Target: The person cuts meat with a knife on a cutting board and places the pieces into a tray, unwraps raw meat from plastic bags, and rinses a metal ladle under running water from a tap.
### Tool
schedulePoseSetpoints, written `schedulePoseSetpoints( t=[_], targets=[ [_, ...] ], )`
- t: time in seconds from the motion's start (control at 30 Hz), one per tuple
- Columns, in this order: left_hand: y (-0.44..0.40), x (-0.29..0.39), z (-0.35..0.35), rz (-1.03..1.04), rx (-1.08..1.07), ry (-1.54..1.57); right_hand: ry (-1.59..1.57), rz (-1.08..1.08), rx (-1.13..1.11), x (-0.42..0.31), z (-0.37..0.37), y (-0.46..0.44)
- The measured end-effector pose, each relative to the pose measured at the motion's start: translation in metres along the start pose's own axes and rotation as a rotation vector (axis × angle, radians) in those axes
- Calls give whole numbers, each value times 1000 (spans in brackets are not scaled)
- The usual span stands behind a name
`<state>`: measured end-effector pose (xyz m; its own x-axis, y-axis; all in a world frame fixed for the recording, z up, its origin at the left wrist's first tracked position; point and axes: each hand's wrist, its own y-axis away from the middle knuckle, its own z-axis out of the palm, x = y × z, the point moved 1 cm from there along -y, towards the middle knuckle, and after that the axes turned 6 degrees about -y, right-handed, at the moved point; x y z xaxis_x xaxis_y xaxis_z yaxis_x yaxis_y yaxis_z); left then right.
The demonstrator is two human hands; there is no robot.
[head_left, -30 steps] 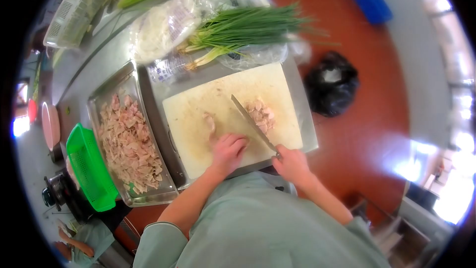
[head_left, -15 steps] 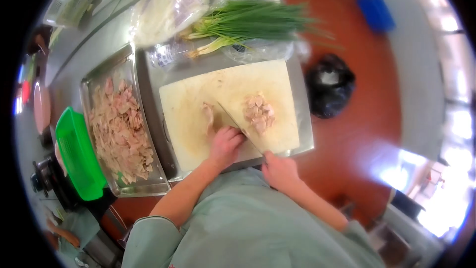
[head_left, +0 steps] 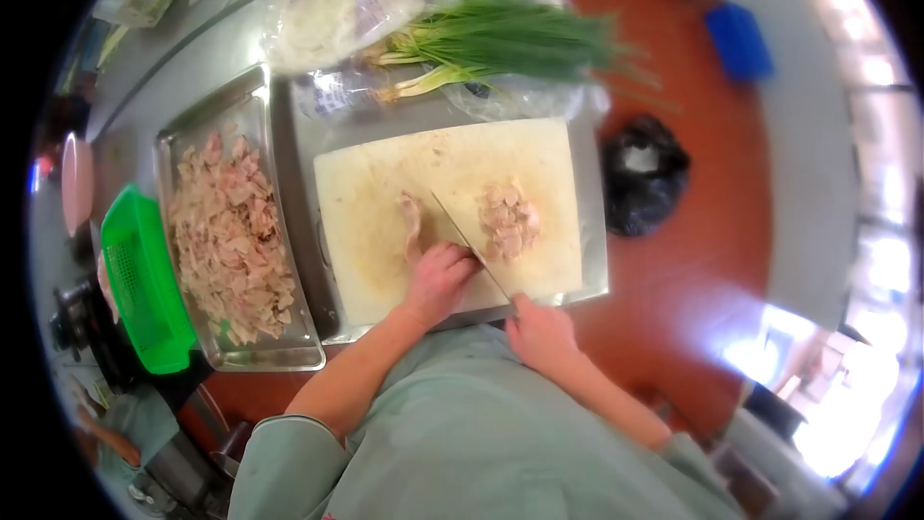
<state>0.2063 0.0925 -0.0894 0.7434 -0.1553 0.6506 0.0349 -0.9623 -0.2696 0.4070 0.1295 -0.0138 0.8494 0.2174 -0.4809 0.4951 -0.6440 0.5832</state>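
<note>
My right hand [head_left: 541,334] is closed around the handle of a knife [head_left: 466,237], whose long blade slants up and left over the white cutting board [head_left: 366,303]. Beside the blade, my left hand [head_left: 444,279] has its fingers curled down on the near end of a strip of raw meat [head_left: 411,220]; its fingertips are partly hidden. To the right of the knife lies a small pile of cut meat pieces [head_left: 510,221]. A metal tray [head_left: 274,358] left of the board holds a large heap of sliced meat [head_left: 231,241].
Beyond the board, spring onions [head_left: 510,43] lie on plastic bags [head_left: 332,14]. A green basket [head_left: 144,279] stands left of the tray. A black bag [head_left: 645,178] is on the red floor at right. Another person's arm [head_left: 111,438] shows at lower left.
The view has shifted slightly. Both hands and the knife keep nearly the same place on the board, and the meat pile looks unchanged.
</note>
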Motion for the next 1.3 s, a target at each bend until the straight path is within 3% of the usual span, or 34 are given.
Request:
schedulePoseSetpoints(
  t=[0.17,0.27,0.47,0.67,0.87,0.97,1.17,1.3],
  targets=[
    [-3,-2,0,18,-24,28,-105,-93,118,-9,3,-49],
    [0,-4,0,-10,4,79,-132,15,6,-7,-18,-24],
    [-2,0,-6,37,10,-57,-33,5,-8,3,-6,11],
    [0,-5,-4,39,-47,33,-154,-119,170,-12,16,-58],
    [0,-3,-6,9,4,70,-88,71,-40,-11,-22,5],
    [0,-4,-4,14,-11,78,-69,-3,-33,-1,-17,20],
    [0,-4,-7,40,-57,6,-165,-88,132,-16,15,-54],
    [5,-7,-8,25,-50,6,-191,9,52,-3,7,-30]
  ],
)
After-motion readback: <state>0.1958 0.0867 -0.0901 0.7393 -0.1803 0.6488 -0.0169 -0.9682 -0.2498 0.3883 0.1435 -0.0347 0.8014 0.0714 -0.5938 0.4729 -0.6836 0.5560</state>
